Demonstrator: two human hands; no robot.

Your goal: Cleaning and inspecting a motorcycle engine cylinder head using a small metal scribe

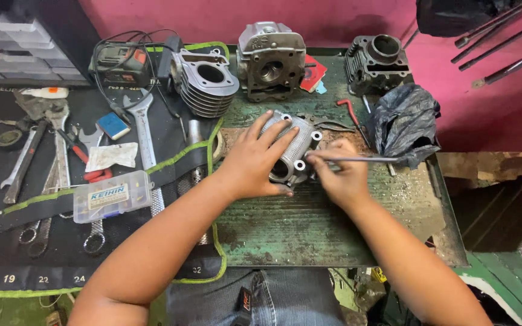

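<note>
A grey, finned cast-metal engine cylinder [291,154] lies mid-bench, pressed down by the spread left hand [255,163]; it is judged heavy, rigid and best gripped across its fins. A thin metal rod [357,159] is pinched in the right hand [342,178]. Open green benchtop [309,229] is left nearer the body, the right edge close.

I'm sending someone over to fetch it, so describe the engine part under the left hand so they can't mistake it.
Start at the worn green metal bench against the pink wall. Three finned engine parts stand along its back edge; nearer the front, the left hand presses on a grey cylinder block. Unlike the others it lies on its side, and the right hand holds a thin rod to it.
</note>
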